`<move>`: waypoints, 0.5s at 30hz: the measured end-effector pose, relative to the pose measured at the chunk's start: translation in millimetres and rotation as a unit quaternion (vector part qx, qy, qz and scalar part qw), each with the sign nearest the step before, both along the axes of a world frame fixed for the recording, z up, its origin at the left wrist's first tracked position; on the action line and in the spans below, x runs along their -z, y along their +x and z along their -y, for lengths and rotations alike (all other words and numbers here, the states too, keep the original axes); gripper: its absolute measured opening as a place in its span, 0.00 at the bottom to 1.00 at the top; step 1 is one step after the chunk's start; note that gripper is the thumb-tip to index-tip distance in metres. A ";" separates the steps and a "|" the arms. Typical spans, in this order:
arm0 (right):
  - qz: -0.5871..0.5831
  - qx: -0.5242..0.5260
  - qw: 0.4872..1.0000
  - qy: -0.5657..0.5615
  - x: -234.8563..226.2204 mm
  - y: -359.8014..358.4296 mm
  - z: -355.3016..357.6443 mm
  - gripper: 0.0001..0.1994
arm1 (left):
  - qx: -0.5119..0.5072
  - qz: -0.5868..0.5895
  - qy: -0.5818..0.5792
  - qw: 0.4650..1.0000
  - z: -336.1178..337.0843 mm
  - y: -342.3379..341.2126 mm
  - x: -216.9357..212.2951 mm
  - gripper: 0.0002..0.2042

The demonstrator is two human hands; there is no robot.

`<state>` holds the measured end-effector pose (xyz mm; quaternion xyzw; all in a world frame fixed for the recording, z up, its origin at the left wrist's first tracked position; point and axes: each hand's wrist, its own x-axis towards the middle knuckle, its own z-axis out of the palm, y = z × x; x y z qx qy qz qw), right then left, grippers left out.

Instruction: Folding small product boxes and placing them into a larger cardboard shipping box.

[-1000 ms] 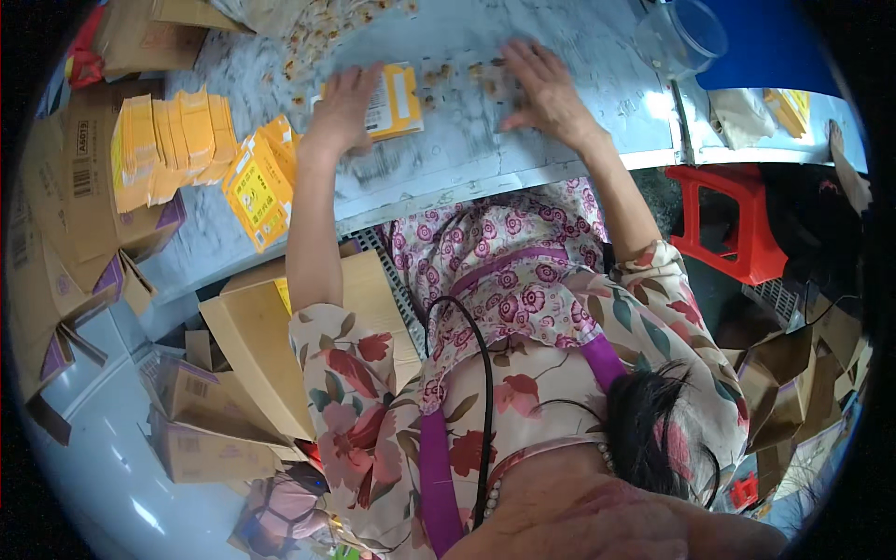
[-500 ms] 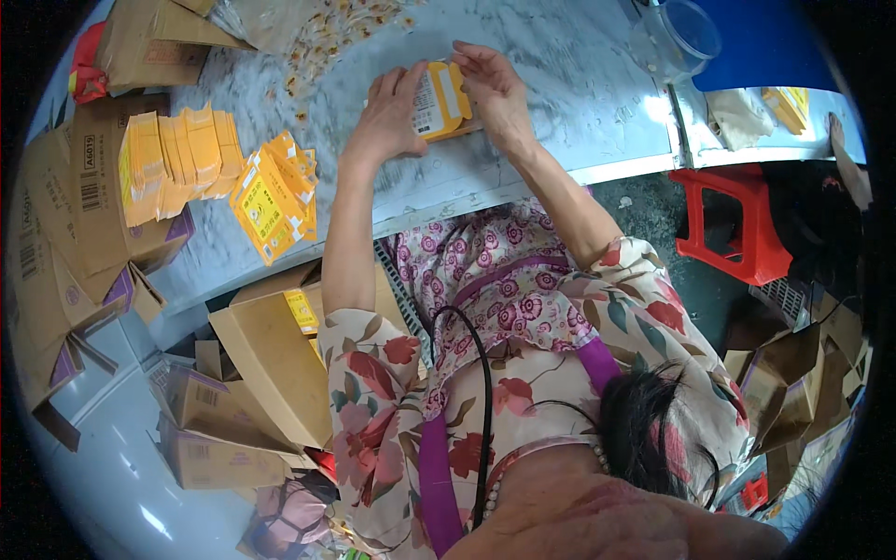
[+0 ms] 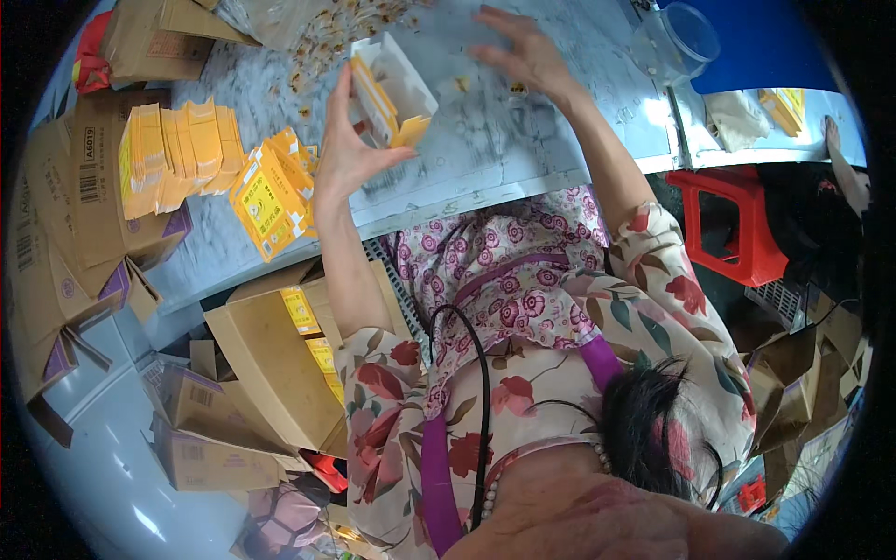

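Note:
My left hand (image 3: pixel 343 154) is wrapped around a small yellow and white carton (image 3: pixel 407 82), held just above the table. The carton is popped into a box shape, its end open and its inside showing white. To the right of it, my right hand (image 3: pixel 528 54) is in the air over the table, apart from the carton. Its fingers are spread and partly smeared by motion, with nothing seen in them. Left of my left hand lie loose flat yellow cartons (image 3: pixel 269 207), beside a standing row of folded yellow cartons (image 3: pixel 185 157).
Small brown and orange pieces (image 3: pixel 327 45) lie scattered at the back of the marbled table. A clear plastic tub (image 3: pixel 689 39) stands back right. Below the table edge, a cardboard box (image 3: pixel 257 359) holds yellow cartons. A red stool (image 3: pixel 723 229) and another person's arm (image 3: pixel 846 166) are at right.
The carton, pressed between both hands before, is now an open box tilted up in my left hand, farther left. My right hand has let go and moved up and right.

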<state>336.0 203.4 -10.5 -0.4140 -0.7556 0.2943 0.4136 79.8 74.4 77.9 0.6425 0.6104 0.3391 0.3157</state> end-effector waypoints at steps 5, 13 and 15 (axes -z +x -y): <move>0.270 -0.072 0.928 0.248 22.6 -14.4 30.6 0.26 | -0.028 0.057 -0.002 0.998 17.7 -4.1 4.3 0.63; 0.089 -0.044 0.995 0.002 15.7 -18.3 42.0 0.11 | -0.100 0.021 0.048 0.994 34.2 14.9 4.6 0.62; -0.083 0.029 0.984 -0.155 -16.8 -28.5 39.1 0.08 | -0.118 -0.023 0.066 0.991 34.1 20.7 5.4 0.61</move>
